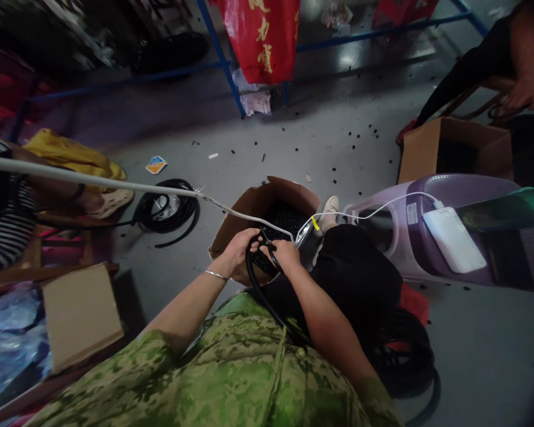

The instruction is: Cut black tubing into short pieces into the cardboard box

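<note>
My left hand [240, 244] and my right hand [286, 254] are close together over an open cardboard box [242, 214] filled with small black pieces. Both hands are closed around a black hose [254, 286] that loops between them and runs back along my right forearm toward my lap. A silver bangle sits on my left wrist. The fingertips are partly hidden by the hose.
A coil of black hose [167, 212] lies on the grey floor to the left. A purple plastic stool [445, 228] with a white power bank [454, 238] stands to the right, beside another cardboard box [431, 145]. Another person's hand [527, 89] shows at top right. Black bits litter the floor.
</note>
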Motion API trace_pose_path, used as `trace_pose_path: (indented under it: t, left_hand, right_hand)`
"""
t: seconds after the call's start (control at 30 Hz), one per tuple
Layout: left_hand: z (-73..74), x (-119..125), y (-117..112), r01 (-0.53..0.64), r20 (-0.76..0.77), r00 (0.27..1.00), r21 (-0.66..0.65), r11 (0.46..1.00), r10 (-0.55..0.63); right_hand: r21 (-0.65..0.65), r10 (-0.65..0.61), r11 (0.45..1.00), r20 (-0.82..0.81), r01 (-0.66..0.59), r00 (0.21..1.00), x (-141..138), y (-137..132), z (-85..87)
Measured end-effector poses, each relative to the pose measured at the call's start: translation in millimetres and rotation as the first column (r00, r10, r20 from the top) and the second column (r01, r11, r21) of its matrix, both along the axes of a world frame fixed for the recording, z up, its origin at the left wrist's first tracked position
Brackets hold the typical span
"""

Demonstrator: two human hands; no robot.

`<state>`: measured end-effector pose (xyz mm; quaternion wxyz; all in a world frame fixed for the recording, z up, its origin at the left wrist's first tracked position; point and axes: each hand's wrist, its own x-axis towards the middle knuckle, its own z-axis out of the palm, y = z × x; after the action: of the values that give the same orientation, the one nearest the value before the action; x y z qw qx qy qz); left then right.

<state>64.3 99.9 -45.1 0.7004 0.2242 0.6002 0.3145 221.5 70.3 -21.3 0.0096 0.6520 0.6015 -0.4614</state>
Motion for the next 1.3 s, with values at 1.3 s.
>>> trace_pose_path:
  t: [1.3]
  left_hand:
    - [15.4,6.0,4.2,-0.097,-0.228,0.965,0.163,0.982,0.133]
  right_hand:
    - [0.070,-0.121,0.983,-0.450,0.170,0.885,5.5,1.4,-47.7]
